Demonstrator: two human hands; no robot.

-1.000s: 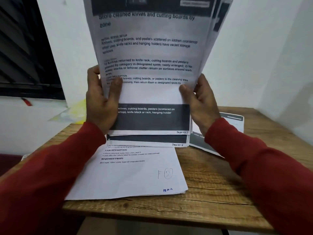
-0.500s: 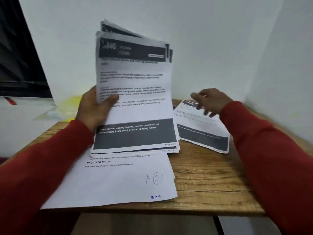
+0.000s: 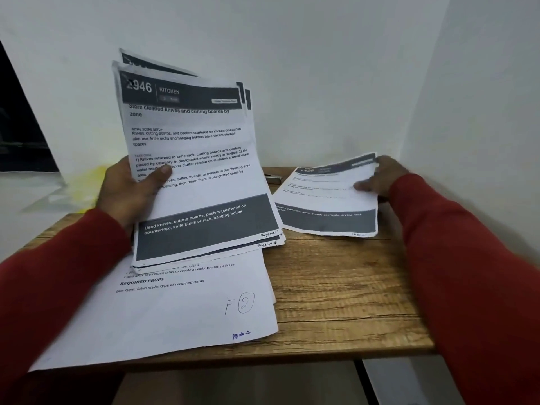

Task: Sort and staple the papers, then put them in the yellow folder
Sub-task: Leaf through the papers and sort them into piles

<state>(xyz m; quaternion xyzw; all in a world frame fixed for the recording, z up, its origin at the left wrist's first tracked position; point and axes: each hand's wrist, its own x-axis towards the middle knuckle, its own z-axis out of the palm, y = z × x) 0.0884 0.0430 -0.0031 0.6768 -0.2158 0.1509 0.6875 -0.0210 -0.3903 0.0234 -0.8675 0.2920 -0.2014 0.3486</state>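
Observation:
My left hand (image 3: 128, 191) holds a fanned sheaf of printed pages (image 3: 198, 176) upright over the table, thumb on the front sheet headed "KITCHEN". My right hand (image 3: 380, 178) grips the far right edge of a second small stack of printed pages (image 3: 327, 197), lifting that edge off the table at the right. A white stack marked "F 2" (image 3: 175, 311) lies flat under the held sheaf, overhanging the front edge. The yellow folder (image 3: 84, 185) shows partly behind my left hand, off the table's left side. A dark stapler (image 3: 273, 178) peeks out between the two stacks.
The small wooden table (image 3: 336, 302) stands in a corner, white walls close behind and to the right. A dark window (image 3: 20, 127) is at the far left.
My right hand let go of the sheaf, reached right and took hold of the second stack's edge. My left hand alone keeps the sheaf, now lower and tilted left.

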